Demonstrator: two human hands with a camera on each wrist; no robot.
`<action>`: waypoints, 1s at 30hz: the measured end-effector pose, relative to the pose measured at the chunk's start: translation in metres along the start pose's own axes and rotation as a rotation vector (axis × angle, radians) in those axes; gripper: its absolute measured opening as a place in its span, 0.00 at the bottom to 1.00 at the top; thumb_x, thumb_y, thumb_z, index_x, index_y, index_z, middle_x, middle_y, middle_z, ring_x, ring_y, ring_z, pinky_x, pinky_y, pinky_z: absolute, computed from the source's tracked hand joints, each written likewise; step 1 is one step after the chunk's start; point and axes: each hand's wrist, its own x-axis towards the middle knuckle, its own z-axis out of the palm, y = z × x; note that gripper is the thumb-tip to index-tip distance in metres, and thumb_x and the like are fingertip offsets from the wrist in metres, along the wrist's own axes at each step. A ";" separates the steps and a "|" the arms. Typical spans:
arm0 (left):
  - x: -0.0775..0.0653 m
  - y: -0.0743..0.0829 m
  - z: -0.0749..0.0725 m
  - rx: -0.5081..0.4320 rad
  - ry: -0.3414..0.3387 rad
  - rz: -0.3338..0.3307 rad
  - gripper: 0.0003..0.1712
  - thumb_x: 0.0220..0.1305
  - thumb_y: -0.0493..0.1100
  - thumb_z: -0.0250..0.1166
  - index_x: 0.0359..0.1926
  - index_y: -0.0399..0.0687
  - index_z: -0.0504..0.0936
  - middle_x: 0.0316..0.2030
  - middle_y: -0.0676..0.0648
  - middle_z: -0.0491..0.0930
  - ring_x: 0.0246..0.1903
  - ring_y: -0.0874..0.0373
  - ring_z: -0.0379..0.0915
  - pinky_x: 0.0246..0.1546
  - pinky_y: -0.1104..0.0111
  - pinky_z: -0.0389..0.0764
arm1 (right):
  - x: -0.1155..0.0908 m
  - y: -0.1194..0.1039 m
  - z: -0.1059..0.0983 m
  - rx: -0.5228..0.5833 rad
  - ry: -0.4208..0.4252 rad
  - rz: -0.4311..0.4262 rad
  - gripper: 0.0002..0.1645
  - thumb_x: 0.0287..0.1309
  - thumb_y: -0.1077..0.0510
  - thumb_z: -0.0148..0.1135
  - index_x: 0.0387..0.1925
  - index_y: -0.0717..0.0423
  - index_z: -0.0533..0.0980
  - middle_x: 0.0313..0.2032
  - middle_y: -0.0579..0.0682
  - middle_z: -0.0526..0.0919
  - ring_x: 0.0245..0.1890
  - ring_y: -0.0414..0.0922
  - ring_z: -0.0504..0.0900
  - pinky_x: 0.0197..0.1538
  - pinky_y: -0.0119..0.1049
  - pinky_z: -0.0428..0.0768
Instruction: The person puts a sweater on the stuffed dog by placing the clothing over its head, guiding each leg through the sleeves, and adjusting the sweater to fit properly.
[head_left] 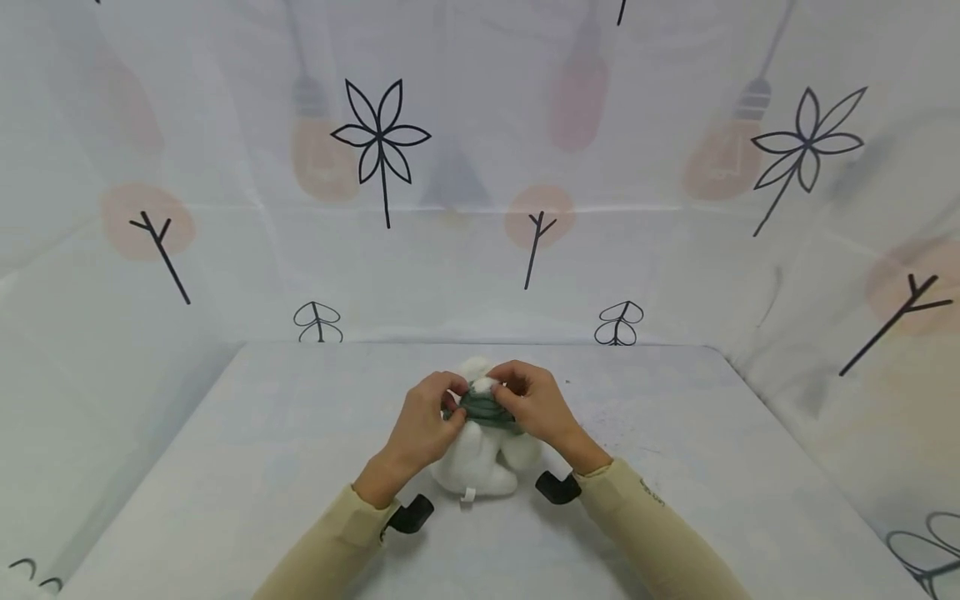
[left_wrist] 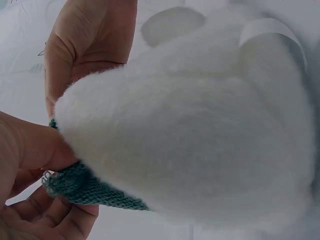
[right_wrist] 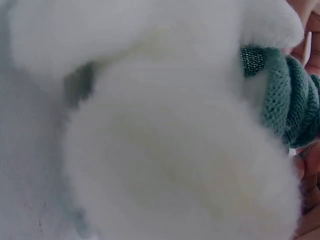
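L hand [head_left: 422, 427] pinches edge of green knit [head_left: 483, 407] btwn thumb & fingers; R hand [head_left: 543, 410], fingers bent, grips opp. side of same knit. Knit's on white plush [head_left: 472, 462], which is on counter [head_left: 262, 450] btwn both hands, lower body on their near side. Small white tag [head_left: 468, 495] sticks out there, nearer wearer than either hand.
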 end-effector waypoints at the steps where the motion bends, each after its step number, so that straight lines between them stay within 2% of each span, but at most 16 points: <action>1: 0.000 -0.001 0.000 0.001 -0.008 -0.003 0.18 0.47 0.23 0.67 0.40 0.38 0.78 0.35 0.46 0.78 0.27 0.60 0.74 0.29 0.68 0.77 | 0.000 -0.003 -0.002 0.042 0.006 0.012 0.08 0.61 0.68 0.59 0.41 0.63 0.79 0.30 0.56 0.81 0.20 0.40 0.71 0.23 0.31 0.70; 3: 0.000 -0.002 0.001 0.001 -0.022 -0.012 0.18 0.47 0.23 0.67 0.40 0.39 0.78 0.36 0.47 0.77 0.27 0.60 0.74 0.30 0.69 0.76 | 0.001 -0.004 -0.004 0.110 0.020 0.035 0.08 0.60 0.69 0.58 0.41 0.66 0.79 0.31 0.58 0.81 0.21 0.39 0.72 0.25 0.31 0.72; 5: 0.000 -0.004 0.002 -0.003 -0.041 -0.027 0.18 0.47 0.23 0.66 0.40 0.40 0.77 0.36 0.48 0.77 0.27 0.60 0.73 0.30 0.69 0.76 | 0.003 0.003 -0.004 0.160 0.032 0.059 0.08 0.60 0.69 0.59 0.41 0.68 0.78 0.32 0.58 0.81 0.22 0.39 0.72 0.26 0.31 0.73; 9: -0.001 -0.006 0.002 0.002 -0.081 -0.061 0.18 0.49 0.23 0.65 0.40 0.43 0.77 0.36 0.48 0.76 0.27 0.61 0.72 0.30 0.69 0.76 | 0.005 0.017 -0.003 0.238 0.078 0.152 0.08 0.61 0.66 0.60 0.42 0.64 0.79 0.31 0.55 0.81 0.21 0.40 0.71 0.23 0.32 0.72; 12: -0.002 -0.007 0.002 0.015 -0.097 -0.076 0.17 0.50 0.24 0.65 0.39 0.44 0.77 0.36 0.48 0.76 0.28 0.61 0.72 0.30 0.69 0.76 | 0.007 0.018 -0.004 0.263 0.085 0.193 0.08 0.62 0.64 0.60 0.42 0.63 0.79 0.31 0.53 0.80 0.20 0.41 0.69 0.21 0.33 0.70; 19: -0.001 -0.009 0.003 0.014 -0.059 -0.100 0.12 0.53 0.31 0.67 0.38 0.43 0.76 0.32 0.49 0.77 0.28 0.60 0.74 0.30 0.68 0.78 | 0.004 -0.014 -0.012 0.113 -0.059 0.132 0.13 0.63 0.66 0.56 0.48 0.67 0.75 0.34 0.56 0.79 0.24 0.42 0.73 0.30 0.36 0.78; 24: -0.001 -0.009 0.005 -0.035 -0.080 -0.106 0.13 0.55 0.34 0.67 0.41 0.44 0.75 0.31 0.51 0.79 0.31 0.60 0.77 0.33 0.66 0.79 | 0.002 -0.028 -0.015 -0.022 -0.163 0.085 0.16 0.60 0.64 0.60 0.49 0.65 0.75 0.37 0.54 0.80 0.29 0.45 0.77 0.34 0.38 0.78; 27: -0.002 -0.008 0.007 -0.069 -0.078 -0.085 0.15 0.54 0.33 0.67 0.43 0.42 0.74 0.31 0.50 0.79 0.31 0.60 0.77 0.32 0.65 0.79 | 0.001 -0.030 -0.014 -0.082 -0.185 0.033 0.16 0.59 0.63 0.63 0.48 0.64 0.76 0.37 0.52 0.80 0.29 0.46 0.77 0.34 0.36 0.76; 30: -0.002 -0.006 0.009 -0.091 -0.043 -0.067 0.16 0.54 0.30 0.67 0.43 0.40 0.74 0.30 0.49 0.78 0.29 0.60 0.77 0.32 0.65 0.80 | -0.001 -0.029 -0.012 -0.094 -0.166 -0.002 0.15 0.59 0.62 0.64 0.47 0.63 0.77 0.34 0.52 0.80 0.27 0.46 0.75 0.31 0.35 0.75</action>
